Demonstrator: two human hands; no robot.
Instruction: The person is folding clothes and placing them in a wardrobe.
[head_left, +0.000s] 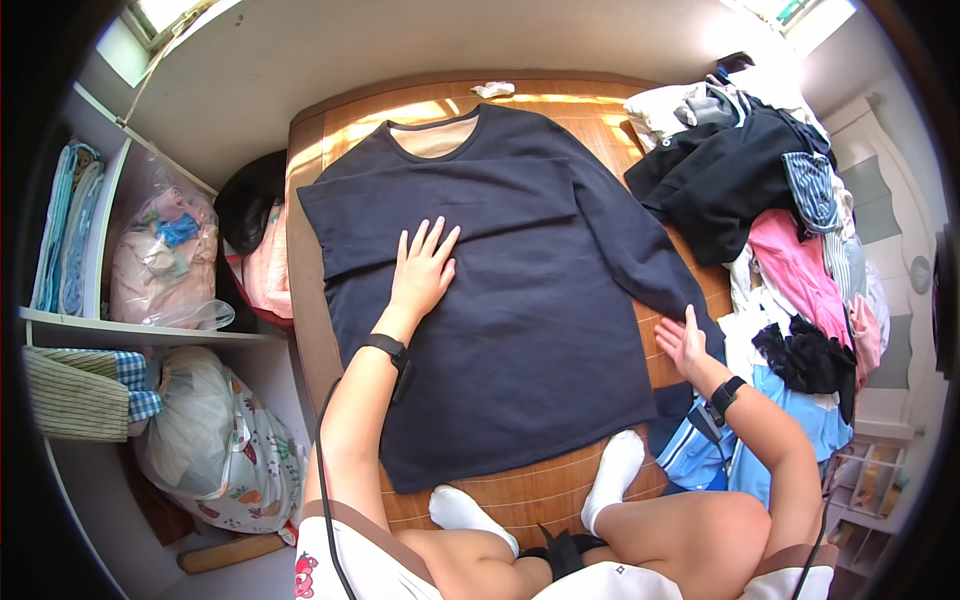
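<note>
A dark navy long-sleeved shirt (510, 322) lies spread on a bamboo mat (510, 499), its round neckline away from me and its light inner side showing there. The sleeve on the left is folded across the chest. My left hand (426, 262) rests flat on the shirt near that folded sleeve, fingers spread. The sleeve on the right stretches down along the shirt's side. Near its cuff end is my right hand (681, 341), palm partly turned up, fingers apart, holding nothing. Whether it touches the cuff, I cannot tell.
Heaped clothes (795, 262) in black, pink, white and blue line the right side. On the left, shelves (150, 330) hold folded fabrics and stuffed plastic bags (165, 255). A crumpled white item (493, 90) lies at the mat's far edge. My socked feet (619, 461) are close to the hem.
</note>
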